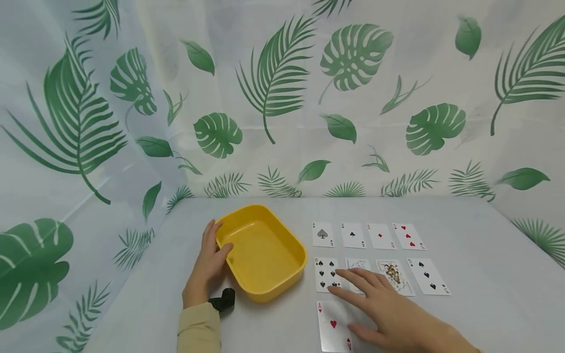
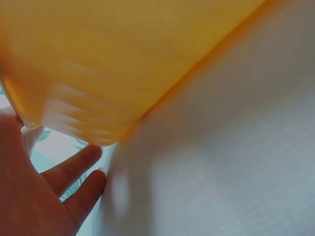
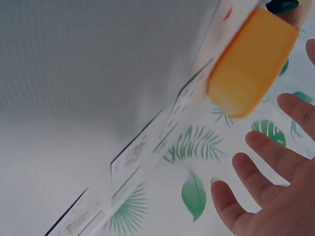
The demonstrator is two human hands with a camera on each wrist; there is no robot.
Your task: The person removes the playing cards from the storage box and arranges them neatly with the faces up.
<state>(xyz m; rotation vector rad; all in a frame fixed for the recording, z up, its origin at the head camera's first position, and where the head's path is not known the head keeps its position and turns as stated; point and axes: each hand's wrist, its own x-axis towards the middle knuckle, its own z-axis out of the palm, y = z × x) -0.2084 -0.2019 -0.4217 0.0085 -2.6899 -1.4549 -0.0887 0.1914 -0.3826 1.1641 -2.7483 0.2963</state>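
My left hand (image 1: 211,257) grips the left edge of a yellow plastic tray (image 1: 260,294), thumb over the rim and fingers along the outside. In the left wrist view those fingers (image 2: 74,169) reach toward the tray's far corner. My right hand (image 1: 381,304) hovers with fingers spread over playing cards, holding nothing. Beneath or beside its fingertips lie the six of spades (image 1: 321,274), a pale joker (image 1: 356,264) partly covered, and a coloured joker (image 1: 394,274). The ace of hearts (image 1: 328,314) lies nearest me, partly behind the right thumb.
Farther back are the ace of spades (image 1: 323,234), ace of clubs (image 1: 352,235), ace of diamonds (image 1: 380,236) and a low heart card (image 1: 408,237). The three of spades (image 1: 428,276) ends the nearer row at right. Leaf-patterned cloth (image 1: 282,162) hangs behind the light table (image 1: 468,235).
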